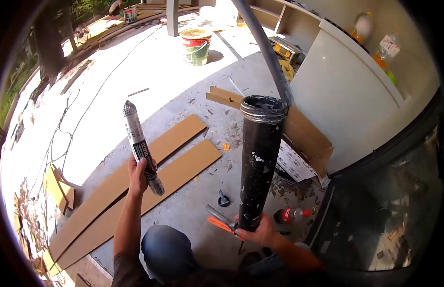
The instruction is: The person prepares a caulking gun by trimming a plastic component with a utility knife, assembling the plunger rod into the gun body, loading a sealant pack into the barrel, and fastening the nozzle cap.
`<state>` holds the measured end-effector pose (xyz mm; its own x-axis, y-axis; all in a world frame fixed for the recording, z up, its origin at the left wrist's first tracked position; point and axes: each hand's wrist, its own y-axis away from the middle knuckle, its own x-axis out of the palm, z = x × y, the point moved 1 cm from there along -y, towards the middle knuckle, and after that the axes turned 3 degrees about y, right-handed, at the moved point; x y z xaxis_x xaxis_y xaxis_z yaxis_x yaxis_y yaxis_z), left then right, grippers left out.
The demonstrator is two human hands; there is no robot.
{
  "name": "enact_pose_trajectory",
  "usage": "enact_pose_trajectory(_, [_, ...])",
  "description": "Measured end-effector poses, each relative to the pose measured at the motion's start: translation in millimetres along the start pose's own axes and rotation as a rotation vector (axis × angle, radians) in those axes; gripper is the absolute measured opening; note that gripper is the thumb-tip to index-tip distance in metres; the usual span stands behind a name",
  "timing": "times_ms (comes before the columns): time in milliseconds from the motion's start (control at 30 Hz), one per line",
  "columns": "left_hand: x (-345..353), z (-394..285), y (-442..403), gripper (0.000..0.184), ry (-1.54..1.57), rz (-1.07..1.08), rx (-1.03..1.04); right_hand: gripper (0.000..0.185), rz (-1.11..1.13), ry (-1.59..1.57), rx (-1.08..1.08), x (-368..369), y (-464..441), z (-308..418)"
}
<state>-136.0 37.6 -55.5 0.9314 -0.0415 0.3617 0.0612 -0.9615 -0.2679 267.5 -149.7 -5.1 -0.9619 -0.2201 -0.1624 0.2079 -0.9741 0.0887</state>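
My left hand is wrapped round a silver and black foil sausage pack, held nearly upright with its crimped end at the top. On the right, my right hand grips the lower end of a black tube spotted with white residue. The tube stands upright, its threaded ring end open at the top. A metal handle with an orange part juts out to the left near its base. On the floor between my hands lies a small dark nozzle piece.
Two brown planks lie at the left. A bucket stands farther back. Behind the tube is an opened cardboard box; a red-capped bottle lies near my right hand. A white cabinet stands right. Cables cross the left floor.
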Motion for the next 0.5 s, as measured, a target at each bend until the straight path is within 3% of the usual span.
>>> enact_pose_trajectory(100, [81.1,-108.9,-53.1,0.042,0.078,0.061,0.339,0.046,0.03,0.049,0.02,11.0,6.4,4.5])
enact_pose_trajectory(167, [121.3,-168.7,-78.7,0.051,0.166,0.127,0.443,0.049,0.053,0.106,0.042,17.2,9.5,3.5])
enact_pose_trajectory(233, [149.5,-216.2,-99.8,0.055,0.484,0.323,0.464,0.053,0.066,0.016,0.035,29.7,12.0,-8.2])
enact_pose_trajectory(300, [177.1,-261.6,-110.9,0.049,0.604,0.452,0.474,0.056,0.065,-0.041,0.003,40.2,13.5,-14.4])
enact_pose_trajectory(433, [214.0,-317.4,-123.1,0.043,0.757,0.761,0.353,0.058,0.152,0.096,0.045,44.1,16.1,13.6])
enact_pose_trajectory(500, [225.0,-324.8,-119.2,0.055,0.724,0.812,0.306,0.058,0.106,0.076,-0.029,46.3,17.9,22.8])
